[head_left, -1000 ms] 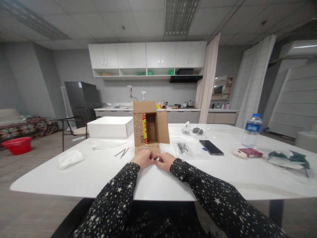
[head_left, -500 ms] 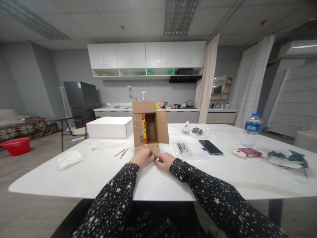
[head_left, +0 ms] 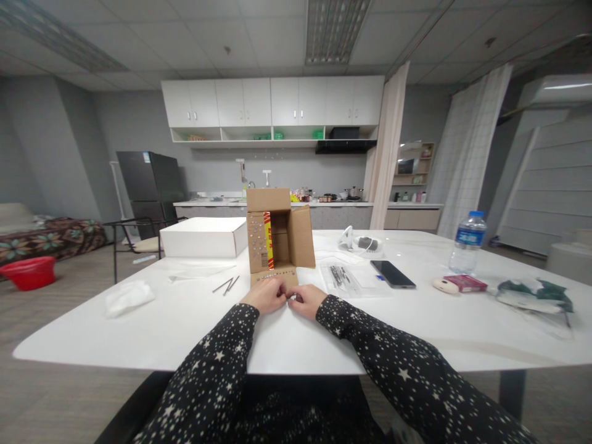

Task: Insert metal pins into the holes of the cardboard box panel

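Up close, both hands met at the near edge of a small cardboard box (head_left: 280,237) that stood open on the white surface (head_left: 194,320), straight ahead at twelve o'clock from the seated person. Its front flap (head_left: 274,279) lay flat toward them, with a row of small pale dots along it. The left hand (head_left: 266,295) rested curled on that flap, fingers bent down; the right hand (head_left: 306,301) sat just beside it, knuckles up, fingertips pinched together (whether anything was between them, I could not tell). At ten o'clock from the hands lay two thin metal pins (head_left: 227,285), and beyond those a white box (head_left: 203,237). At two o'clock a dark phone (head_left: 393,274) lay flat, with a water bottle (head_left: 467,242) farther off.
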`<state>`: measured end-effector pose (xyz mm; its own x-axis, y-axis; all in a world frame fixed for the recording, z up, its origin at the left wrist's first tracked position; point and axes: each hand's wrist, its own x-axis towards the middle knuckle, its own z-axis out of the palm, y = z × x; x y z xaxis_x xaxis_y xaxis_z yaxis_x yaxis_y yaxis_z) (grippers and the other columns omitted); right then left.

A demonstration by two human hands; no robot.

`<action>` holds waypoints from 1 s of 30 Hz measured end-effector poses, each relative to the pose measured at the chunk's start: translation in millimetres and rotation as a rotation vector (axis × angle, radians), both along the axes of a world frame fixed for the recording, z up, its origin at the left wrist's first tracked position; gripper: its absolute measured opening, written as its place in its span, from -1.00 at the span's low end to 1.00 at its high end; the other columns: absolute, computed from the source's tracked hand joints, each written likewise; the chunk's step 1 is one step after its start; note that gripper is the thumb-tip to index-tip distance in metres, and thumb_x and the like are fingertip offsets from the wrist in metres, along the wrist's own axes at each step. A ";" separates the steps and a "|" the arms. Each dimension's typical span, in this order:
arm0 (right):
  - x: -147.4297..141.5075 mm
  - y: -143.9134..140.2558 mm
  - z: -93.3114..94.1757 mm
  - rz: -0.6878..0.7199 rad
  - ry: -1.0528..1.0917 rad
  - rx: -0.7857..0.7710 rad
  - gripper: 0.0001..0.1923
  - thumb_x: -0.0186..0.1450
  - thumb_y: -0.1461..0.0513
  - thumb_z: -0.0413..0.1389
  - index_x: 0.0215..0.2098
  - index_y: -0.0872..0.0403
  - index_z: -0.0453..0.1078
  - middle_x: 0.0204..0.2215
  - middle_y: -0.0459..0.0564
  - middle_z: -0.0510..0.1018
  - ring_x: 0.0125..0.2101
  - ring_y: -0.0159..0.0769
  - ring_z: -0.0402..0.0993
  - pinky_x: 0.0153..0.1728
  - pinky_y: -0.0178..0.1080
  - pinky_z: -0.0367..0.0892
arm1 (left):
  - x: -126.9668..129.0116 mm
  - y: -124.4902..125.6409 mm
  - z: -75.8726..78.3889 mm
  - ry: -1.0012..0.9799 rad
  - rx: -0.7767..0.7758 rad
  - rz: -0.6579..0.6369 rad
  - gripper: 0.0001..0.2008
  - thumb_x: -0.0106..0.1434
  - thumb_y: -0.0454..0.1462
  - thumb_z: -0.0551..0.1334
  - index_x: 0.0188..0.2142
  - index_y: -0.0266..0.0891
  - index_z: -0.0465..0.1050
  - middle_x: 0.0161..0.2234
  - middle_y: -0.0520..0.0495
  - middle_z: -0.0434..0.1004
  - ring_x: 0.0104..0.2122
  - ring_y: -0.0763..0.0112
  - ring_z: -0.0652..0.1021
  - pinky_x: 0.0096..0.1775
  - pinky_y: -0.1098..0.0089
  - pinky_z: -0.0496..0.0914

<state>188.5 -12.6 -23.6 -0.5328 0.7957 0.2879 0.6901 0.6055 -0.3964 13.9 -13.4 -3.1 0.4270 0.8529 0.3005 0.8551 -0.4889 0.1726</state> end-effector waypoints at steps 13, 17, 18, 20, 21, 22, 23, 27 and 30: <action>0.8 2.3 -1.3 0.009 0.015 -0.003 -0.71 0.16 0.25 0.06 -0.17 0.06 0.52 -0.62 -0.16 0.44 -0.57 -0.43 0.26 -0.45 -0.37 0.13 | -3.5 4.1 0.9 -0.049 -0.015 -0.013 -0.90 0.11 -0.32 0.11 -0.42 -0.21 0.40 -0.45 -0.02 0.50 -0.40 0.38 0.47 -0.40 0.43 0.25; 1.4 3.3 -2.0 0.008 0.015 -0.006 -0.71 0.18 0.22 0.07 -0.16 0.06 0.51 -0.59 -0.15 0.46 -0.55 -0.42 0.28 -0.46 -0.37 0.13 | -5.3 2.5 4.1 -0.065 -0.036 -0.004 -0.91 0.10 -0.32 0.12 -0.44 -0.22 0.40 -0.46 -0.02 0.50 -0.41 0.38 0.48 -0.41 0.43 0.25; 1.5 3.5 -2.2 0.003 0.011 -0.005 -0.71 0.18 0.22 0.07 -0.16 0.06 0.51 -0.59 -0.14 0.46 -0.55 -0.42 0.28 -0.46 -0.37 0.13 | -5.8 1.8 5.3 -0.069 -0.036 -0.006 -0.91 0.09 -0.32 0.12 -0.43 -0.23 0.40 -0.45 -0.01 0.50 -0.41 0.39 0.48 -0.41 0.44 0.25; 1.6 3.8 -2.3 -0.002 0.009 -0.005 -0.71 0.18 0.22 0.07 -0.17 0.05 0.52 -0.58 -0.14 0.46 -0.55 -0.42 0.29 -0.46 -0.37 0.14 | -7.1 -0.1 7.8 -0.059 -0.047 0.000 -0.92 0.07 -0.32 0.13 -0.44 -0.22 0.40 -0.47 0.00 0.50 -0.42 0.38 0.48 -0.41 0.43 0.25; 1.6 3.8 -2.4 -0.003 0.011 -0.006 -0.72 0.17 0.22 0.07 -0.17 0.05 0.52 -0.58 -0.14 0.46 -0.54 -0.42 0.29 -0.45 -0.37 0.14 | -7.7 -1.1 9.0 -0.055 -0.058 0.006 -0.91 0.05 -0.33 0.13 -0.45 -0.22 0.40 -0.47 0.00 0.50 -0.42 0.39 0.48 -0.41 0.44 0.25; 1.6 3.8 -2.4 -0.002 0.013 -0.007 -0.72 0.17 0.22 0.07 -0.17 0.05 0.51 -0.58 -0.14 0.46 -0.54 -0.42 0.29 -0.45 -0.37 0.14 | -8.3 -2.1 10.0 -0.049 -0.071 0.009 -0.92 0.04 -0.33 0.13 -0.46 -0.22 0.40 -0.48 0.00 0.50 -0.43 0.39 0.48 -0.41 0.44 0.26; 1.6 3.9 -2.5 -0.001 0.015 -0.008 -0.72 0.17 0.23 0.07 -0.17 0.06 0.51 -0.58 -0.14 0.46 -0.54 -0.42 0.29 -0.45 -0.37 0.15 | -8.9 -2.9 10.7 -0.044 -0.082 0.015 -0.92 0.03 -0.32 0.13 -0.47 -0.23 0.40 -0.48 0.00 0.50 -0.43 0.39 0.48 -0.41 0.44 0.27; 1.4 4.8 -4.2 0.004 0.016 -0.001 -0.72 0.17 0.24 0.06 -0.18 0.07 0.51 -0.59 -0.14 0.45 -0.56 -0.44 0.26 -0.46 -0.38 0.13 | -11.2 -2.7 9.7 -0.031 -0.095 0.027 -0.91 0.03 -0.28 0.15 -0.47 -0.22 0.41 -0.45 -0.02 0.52 -0.41 0.38 0.49 -0.39 0.43 0.29; 1.0 5.3 -5.3 -0.001 0.016 0.014 -0.73 0.17 0.22 0.07 -0.20 0.06 0.52 -0.60 -0.15 0.44 -0.57 -0.44 0.24 -0.47 -0.37 0.11 | -12.7 1.2 5.6 -0.017 -0.090 0.034 -0.90 0.03 -0.27 0.15 -0.47 -0.22 0.42 -0.45 -0.03 0.52 -0.40 0.37 0.50 -0.38 0.43 0.30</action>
